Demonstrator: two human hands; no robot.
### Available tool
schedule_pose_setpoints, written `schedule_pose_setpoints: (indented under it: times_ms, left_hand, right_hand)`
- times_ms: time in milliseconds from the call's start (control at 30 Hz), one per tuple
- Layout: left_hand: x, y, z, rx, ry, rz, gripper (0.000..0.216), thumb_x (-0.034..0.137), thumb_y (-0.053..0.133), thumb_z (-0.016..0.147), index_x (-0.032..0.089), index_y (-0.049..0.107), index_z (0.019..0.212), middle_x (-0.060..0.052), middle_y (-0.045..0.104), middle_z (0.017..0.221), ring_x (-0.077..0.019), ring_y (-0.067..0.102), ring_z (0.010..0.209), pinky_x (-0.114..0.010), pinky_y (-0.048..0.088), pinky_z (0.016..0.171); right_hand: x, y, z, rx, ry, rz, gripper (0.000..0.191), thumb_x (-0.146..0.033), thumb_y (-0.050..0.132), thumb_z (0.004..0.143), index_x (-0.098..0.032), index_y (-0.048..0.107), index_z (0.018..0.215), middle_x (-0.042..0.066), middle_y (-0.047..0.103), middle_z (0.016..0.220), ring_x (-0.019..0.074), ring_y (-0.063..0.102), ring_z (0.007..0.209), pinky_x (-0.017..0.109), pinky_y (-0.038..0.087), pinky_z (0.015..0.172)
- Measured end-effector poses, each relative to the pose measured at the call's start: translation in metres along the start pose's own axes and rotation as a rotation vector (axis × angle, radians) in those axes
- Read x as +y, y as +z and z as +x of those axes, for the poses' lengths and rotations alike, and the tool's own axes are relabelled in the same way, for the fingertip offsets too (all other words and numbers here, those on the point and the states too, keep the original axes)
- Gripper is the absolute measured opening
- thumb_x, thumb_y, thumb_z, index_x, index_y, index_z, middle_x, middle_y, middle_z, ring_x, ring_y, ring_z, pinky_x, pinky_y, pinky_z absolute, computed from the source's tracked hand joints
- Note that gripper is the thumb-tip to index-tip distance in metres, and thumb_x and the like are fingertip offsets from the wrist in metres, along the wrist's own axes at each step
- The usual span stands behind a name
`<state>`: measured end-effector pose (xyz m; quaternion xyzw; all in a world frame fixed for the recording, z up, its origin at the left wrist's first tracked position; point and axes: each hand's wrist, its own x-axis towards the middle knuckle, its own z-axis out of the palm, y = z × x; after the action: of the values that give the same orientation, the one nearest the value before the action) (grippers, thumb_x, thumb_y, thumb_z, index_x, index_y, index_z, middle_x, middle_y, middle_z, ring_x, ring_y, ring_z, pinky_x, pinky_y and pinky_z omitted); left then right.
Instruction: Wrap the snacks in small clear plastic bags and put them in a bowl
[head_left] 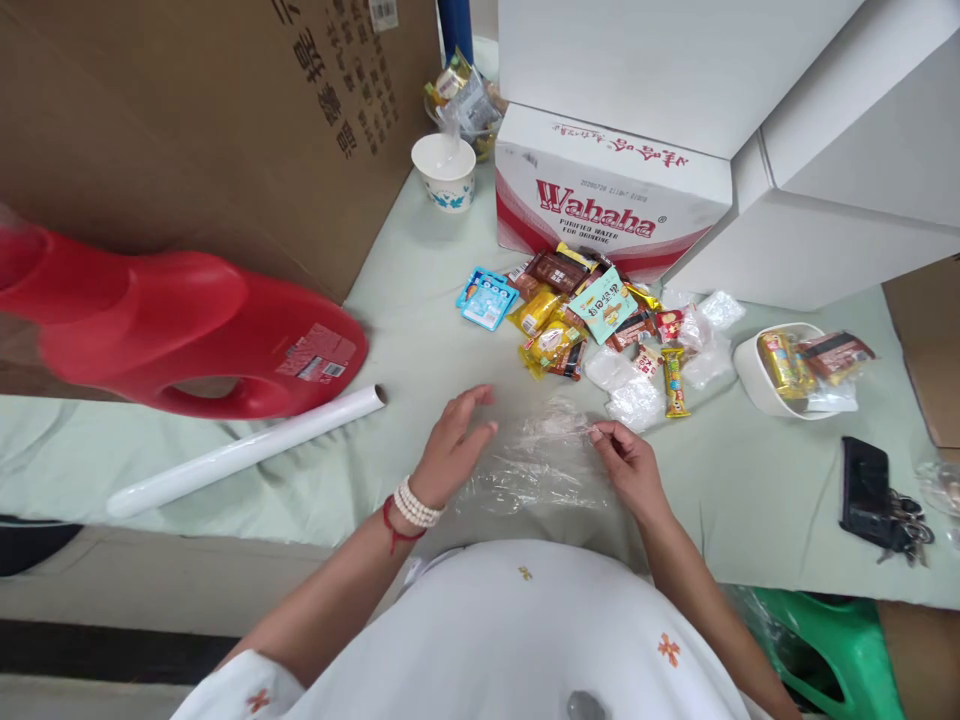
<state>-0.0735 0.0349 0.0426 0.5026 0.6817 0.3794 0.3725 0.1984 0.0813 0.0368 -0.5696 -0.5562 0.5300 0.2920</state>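
A clear plastic bag (551, 465) lies crinkled near the table's front edge, between my two hands. My right hand (630, 465) pinches its upper right corner between thumb and fingers. On the other side, my left hand (455, 445) is held with thumb and fingers apart, close to the bag's left edge; nothing shows in it. Just beyond the bag is a pile of wrapped snacks (555, 340), with a light-green packet (602, 306) on top. Two blue packets (489, 302) lie at its left. White wrapped pieces (634, 400) and a yellow snack stick (674, 383) sit by my right hand.
A Wahaha carton (611, 195) stands behind the snacks. To the left are a large red jug (202, 330), a white roll (247, 450) and a paper cup (445, 180). On the right are a white container (757, 385) with snacks, a black phone (864, 485) and keys (909, 525).
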Motion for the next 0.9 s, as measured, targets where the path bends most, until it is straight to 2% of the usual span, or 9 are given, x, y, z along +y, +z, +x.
schedule_pose_setpoints:
  times_ms: [67, 167, 233, 300, 433, 600, 700, 800, 900]
  left_hand:
    - [0.007, 0.003, 0.016, -0.003, -0.032, 0.093, 0.044, 0.045, 0.058, 0.089, 0.020, 0.064, 0.125, -0.009, 0.073, 0.109, -0.0274, 0.065, 0.105, -0.039, 0.048, 0.094]
    - [0.011, 0.018, 0.034, -0.196, -0.075, 0.154, 0.031, 0.051, 0.069, 0.081, 0.021, 0.070, 0.089, -0.001, 0.065, 0.067, -0.0207, 0.059, 0.066, -0.030, 0.043, 0.064]
    - [0.011, 0.029, 0.037, -0.296, -0.080, 0.072, 0.032, 0.051, 0.070, 0.078, 0.022, 0.062, 0.067, 0.003, 0.052, 0.054, -0.0151, 0.046, 0.053, -0.027, 0.034, 0.054]
    - [0.010, 0.037, 0.034, -0.298, -0.096, -0.104, 0.038, 0.053, 0.066, 0.081, 0.022, 0.056, 0.062, 0.006, 0.044, 0.051, -0.0118, 0.037, 0.050, -0.025, 0.028, 0.051]
    - [0.006, 0.041, 0.023, -0.123, -0.182, -0.388, 0.037, 0.056, 0.066, 0.083, 0.022, 0.056, 0.072, 0.008, 0.038, 0.053, -0.0096, 0.033, 0.048, -0.023, 0.027, 0.049]
    - [0.002, 0.036, 0.012, 0.185, -0.229, -0.472, 0.035, 0.056, 0.068, 0.083, 0.023, 0.058, 0.080, 0.009, 0.042, 0.054, -0.0098, 0.036, 0.046, -0.023, 0.033, 0.047]
    - [-0.003, 0.033, 0.008, 0.339, -0.206, -0.452, 0.034, 0.057, 0.065, 0.087, 0.024, 0.057, 0.083, 0.008, 0.041, 0.055, -0.0109, 0.038, 0.047, -0.024, 0.034, 0.047]
    - [-0.009, 0.032, 0.006, 0.361, -0.210, -0.381, 0.031, 0.055, 0.060, 0.091, 0.024, 0.055, 0.086, 0.008, 0.039, 0.054, -0.0123, 0.037, 0.047, -0.025, 0.036, 0.049]
    - [-0.012, 0.032, 0.004, 0.414, -0.152, -0.165, 0.026, 0.048, 0.061, 0.091, 0.023, 0.057, 0.098, 0.004, 0.052, 0.069, -0.0149, 0.049, 0.059, -0.028, 0.045, 0.061]
  right_hand:
    - [-0.001, -0.002, 0.000, -0.022, -0.067, -0.037, 0.032, -0.055, 0.067, 0.089, -0.024, 0.076, 0.090, 0.002, 0.064, 0.077, 0.0178, 0.051, 0.068, 0.029, 0.042, 0.066]
    - [-0.003, -0.006, -0.002, -0.035, -0.132, -0.059, 0.028, -0.051, 0.068, 0.090, -0.025, 0.078, 0.092, 0.003, 0.067, 0.081, 0.0190, 0.054, 0.071, 0.031, 0.044, 0.069]
    - [-0.002, -0.010, -0.005, -0.010, -0.133, -0.056, 0.027, -0.050, 0.068, 0.090, -0.025, 0.078, 0.092, 0.003, 0.067, 0.081, 0.0187, 0.054, 0.071, 0.030, 0.043, 0.069]
    - [0.002, -0.015, -0.010, 0.037, -0.094, -0.030, 0.027, -0.051, 0.068, 0.090, -0.025, 0.077, 0.092, 0.002, 0.066, 0.079, 0.0176, 0.052, 0.069, 0.030, 0.042, 0.067]
    - [0.013, -0.024, -0.020, 0.142, 0.025, 0.081, 0.032, -0.054, 0.070, 0.087, -0.023, 0.074, 0.091, 0.000, 0.062, 0.074, 0.0158, 0.048, 0.066, 0.028, 0.039, 0.063]
    - [0.025, -0.034, -0.029, 0.228, 0.111, 0.177, 0.034, -0.055, 0.073, 0.084, -0.022, 0.073, 0.094, -0.002, 0.057, 0.070, 0.0137, 0.041, 0.061, 0.027, 0.034, 0.057]
    - [0.029, -0.041, -0.032, 0.273, 0.126, 0.230, 0.035, -0.055, 0.074, 0.083, -0.022, 0.073, 0.096, -0.002, 0.055, 0.070, 0.0129, 0.040, 0.060, 0.026, 0.031, 0.055]
    - [0.035, -0.048, -0.034, 0.228, 0.163, 0.213, 0.039, -0.058, 0.073, 0.084, -0.022, 0.073, 0.098, -0.002, 0.055, 0.069, 0.0126, 0.040, 0.057, 0.026, 0.032, 0.053]
    - [0.035, -0.059, -0.035, 0.168, 0.115, -0.034, 0.046, -0.063, 0.067, 0.087, -0.021, 0.073, 0.104, 0.003, 0.064, 0.079, 0.0153, 0.048, 0.060, 0.029, 0.041, 0.057]
